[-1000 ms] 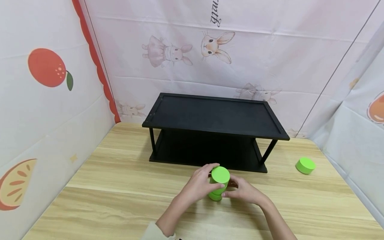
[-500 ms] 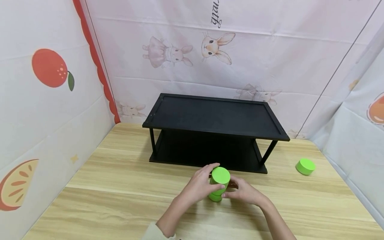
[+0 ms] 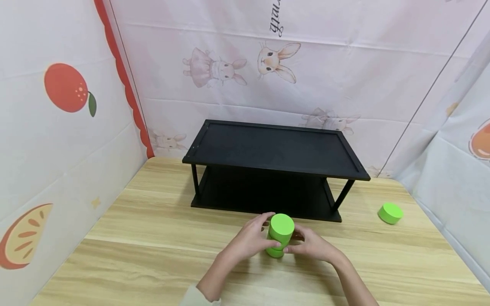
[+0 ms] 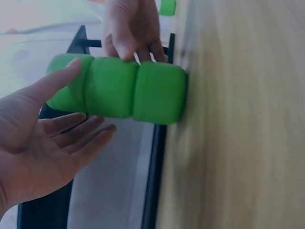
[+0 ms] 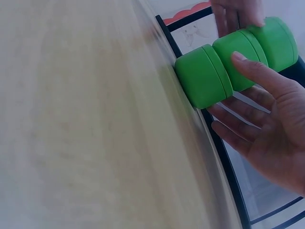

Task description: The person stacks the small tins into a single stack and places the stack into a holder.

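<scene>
One wood-grain desk point(image 3: 115, 246) across the lower frame; mid-frame, a black two-tier rack point(image 3: 275, 148). Left hand point(image 3: 249, 240), fingers relaxed, beside three stacked green jars point(image 3: 281, 233) standing below centre; right hand point(image 3: 313, 244) curled round the middle jar point(image 5: 233, 47). Far right, a short green cylinder point(image 3: 390, 213).

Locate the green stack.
In the head view, the green stack stands on the wooden table low and just right of centre, between the left hand and the right hand, in front of the black rack.
</scene>
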Available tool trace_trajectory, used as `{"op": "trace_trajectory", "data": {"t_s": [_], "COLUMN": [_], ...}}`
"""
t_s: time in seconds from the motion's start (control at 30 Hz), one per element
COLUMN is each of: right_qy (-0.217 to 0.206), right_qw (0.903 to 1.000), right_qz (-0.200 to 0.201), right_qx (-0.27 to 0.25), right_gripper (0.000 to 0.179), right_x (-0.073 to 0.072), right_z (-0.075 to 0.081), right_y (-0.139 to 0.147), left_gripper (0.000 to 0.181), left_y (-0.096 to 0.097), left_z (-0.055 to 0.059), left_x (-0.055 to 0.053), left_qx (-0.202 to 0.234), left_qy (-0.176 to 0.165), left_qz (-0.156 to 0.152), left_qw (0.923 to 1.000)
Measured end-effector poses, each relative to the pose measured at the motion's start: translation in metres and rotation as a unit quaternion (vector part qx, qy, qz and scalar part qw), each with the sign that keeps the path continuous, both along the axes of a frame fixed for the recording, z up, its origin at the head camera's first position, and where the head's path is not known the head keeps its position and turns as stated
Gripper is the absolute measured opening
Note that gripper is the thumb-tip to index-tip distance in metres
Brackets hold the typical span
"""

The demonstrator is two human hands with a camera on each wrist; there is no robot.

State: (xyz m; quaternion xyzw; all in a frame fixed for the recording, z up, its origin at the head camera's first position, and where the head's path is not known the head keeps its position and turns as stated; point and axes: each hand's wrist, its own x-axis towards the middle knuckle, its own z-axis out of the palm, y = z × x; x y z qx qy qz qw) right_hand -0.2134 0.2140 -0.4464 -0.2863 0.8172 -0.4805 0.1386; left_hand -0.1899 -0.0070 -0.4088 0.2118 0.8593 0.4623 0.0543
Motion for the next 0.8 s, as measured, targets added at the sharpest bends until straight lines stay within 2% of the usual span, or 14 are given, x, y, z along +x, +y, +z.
{"op": "trace_trajectory", "data": {"t_s": [0.27, 0.53, 0.8], "right_qy": [0.008, 0.020, 0.044], "right_qw": [0.9999, 0.9996, 0.9964], "right_qz": [0.012, -0.012, -0.062], "right_qx": [-0.003, -0.016, -0.035], "right_gripper": [0.064, 0.049, 0.048], "right_x": [-0.002, 0.000, 0.001], "right_z": [0.006, 0.020, 0.029], "right_y": [0.005, 0.018, 0.040], "left_gripper": [0.082, 0.077, 0.070], "left_y": [-0.006, -0.005, -0.003], "left_z": [-0.016, -0.027, -0.032], "left_x": [-0.008, -0.012, -0.015], "left_qx": [0.019, 0.018, 0.027], "left_qy": [-0.034, -0.031, -0.041], "left_qz": [-0.032, -0.048, -0.048], "left_qw": [0.9987, 0.9982, 0.9976]}}
